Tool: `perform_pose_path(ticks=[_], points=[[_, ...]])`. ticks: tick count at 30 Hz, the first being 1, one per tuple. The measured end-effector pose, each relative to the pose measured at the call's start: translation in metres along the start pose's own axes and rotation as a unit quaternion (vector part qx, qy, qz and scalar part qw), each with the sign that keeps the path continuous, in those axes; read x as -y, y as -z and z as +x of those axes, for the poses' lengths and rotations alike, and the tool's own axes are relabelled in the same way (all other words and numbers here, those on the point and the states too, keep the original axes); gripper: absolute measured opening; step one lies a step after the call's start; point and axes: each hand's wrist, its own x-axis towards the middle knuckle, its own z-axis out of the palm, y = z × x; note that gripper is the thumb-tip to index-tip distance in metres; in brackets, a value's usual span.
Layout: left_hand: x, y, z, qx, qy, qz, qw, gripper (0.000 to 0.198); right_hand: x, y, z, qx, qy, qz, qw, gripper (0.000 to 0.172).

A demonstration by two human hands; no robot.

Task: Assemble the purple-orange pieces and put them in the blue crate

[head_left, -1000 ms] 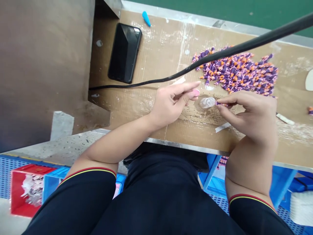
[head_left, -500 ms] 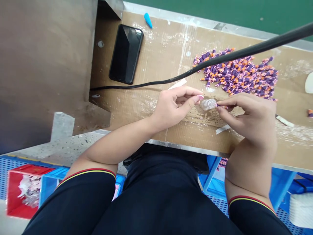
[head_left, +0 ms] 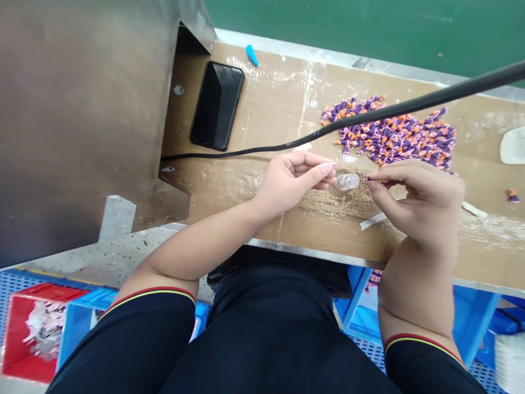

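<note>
Between my hands stands a small clear bottle (head_left: 348, 181) with a narrow top, on the wet cardboard. My left hand (head_left: 293, 178) is at its left, thumb and forefinger pinched on a small pink piece (head_left: 334, 164) mostly covered by the fingertips. On the other side, my right hand (head_left: 414, 197) pinches a small purple figure piece (head_left: 368, 178), its tip just clear of the bottle's top. Beyond the right hand lies a pile of small purple, orange and pink figures (head_left: 394, 131).
A black cable (head_left: 283, 146) crosses above the cardboard-covered table (head_left: 262, 219). At the back left lie a black phone (head_left: 216, 105) and a blue cone-shaped cap (head_left: 251, 55). A metal housing (head_left: 86, 109) stands left. One loose figure (head_left: 512, 195) lies far right. Below left is a red bin (head_left: 24, 361).
My right hand has drawn the purple figure piece slightly away from the bottle's top. My left hand stays beside the bottle, its pinch turned a little. The whole view has shifted slightly.
</note>
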Motion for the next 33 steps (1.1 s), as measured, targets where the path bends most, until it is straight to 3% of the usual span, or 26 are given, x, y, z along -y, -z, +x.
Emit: perform_pose_path(ticks=[5, 10, 14, 23, 29, 33], points=[[0.005, 0.000, -0.001, 0.002, -0.063, 0.029, 0.998, 0.036, 0.002, -0.008, -0.004, -0.020, -0.032, 0.012, 0.999, 0.012], [0.008, -0.003, -0.001, 0.000, -0.052, 0.048, 0.997, 0.042, 0.020, -0.029, -0.007, -0.060, -0.091, 0.131, 0.985, 0.004], [0.008, -0.006, -0.001, 0.004, -0.059, 0.030, 0.998, 0.035, 0.033, -0.041, -0.006, -0.076, -0.145, 0.209, 0.964, 0.013], [0.006, -0.006, 0.001, 0.019, -0.052, 0.050, 0.997, 0.034, 0.031, -0.045, -0.004, -0.096, -0.188, 0.264, 0.941, 0.021], [0.003, -0.006, 0.000, 0.029, -0.029, 0.026, 0.999, 0.043, 0.028, -0.046, -0.005, -0.075, -0.208, 0.307, 0.926, 0.026], [0.003, -0.006, -0.001, 0.060, -0.010, 0.011, 0.998, 0.039, 0.029, -0.044, -0.005, -0.065, -0.217, 0.304, 0.925, 0.029]])
